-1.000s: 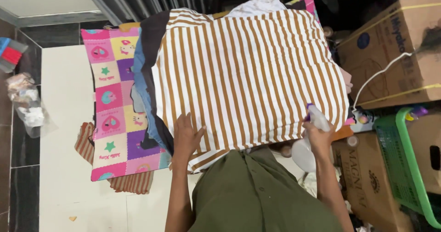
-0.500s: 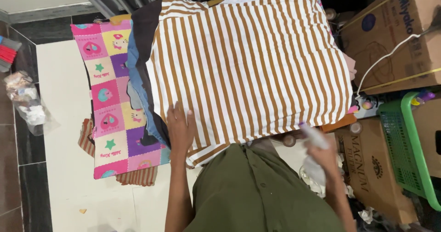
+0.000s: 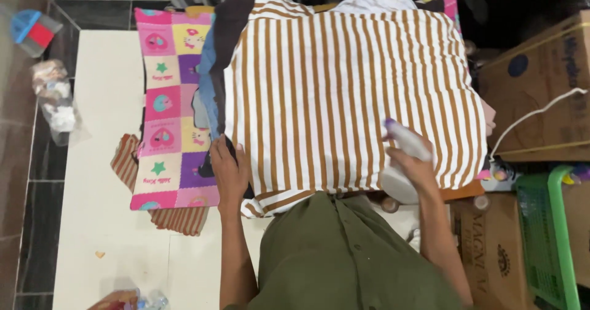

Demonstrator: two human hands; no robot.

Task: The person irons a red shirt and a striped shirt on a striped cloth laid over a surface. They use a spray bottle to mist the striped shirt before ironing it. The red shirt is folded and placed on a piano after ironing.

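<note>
**Striped garment laid flat, spray bottle raised over it**

Brown-and-white striped garment lies spread on a heap of cloth, filling the middle of the view from 12 o'clock down to the person's olive shirt at 6 o'clock. Its near hem runs just above the shirt; its left edge drops from 11 o'clock to about 7 o'clock.

Left hand rests flat at that left edge near the lower corner, fingers pressed together and pointing toward 12 o'clock, palm on cloth, partly over a dark garment underneath. Right hand is at about 4 o'clock, fingers curled tight around a white spray bottle; its purple-tipped nozzle points toward 11 o'clock over the stripes. Whether a finger is on the trigger, cannot tell.

Under the striped garment at 9 o'clock: a pink patchwork cloth with cartoon squares, a blue edge of fabric between the two. A small striped scrap pokes out at its lower left.

Room to move: pale floor surface is open along the left, 8 to 10 o'clock. Right side is crowded: cardboard boxes at 2 to 4 o'clock, a white cord across one, a green basket at 4 o'clock, all close to the garment's right edge. A crumpled plastic bag lies at far 9 o'clock.
</note>
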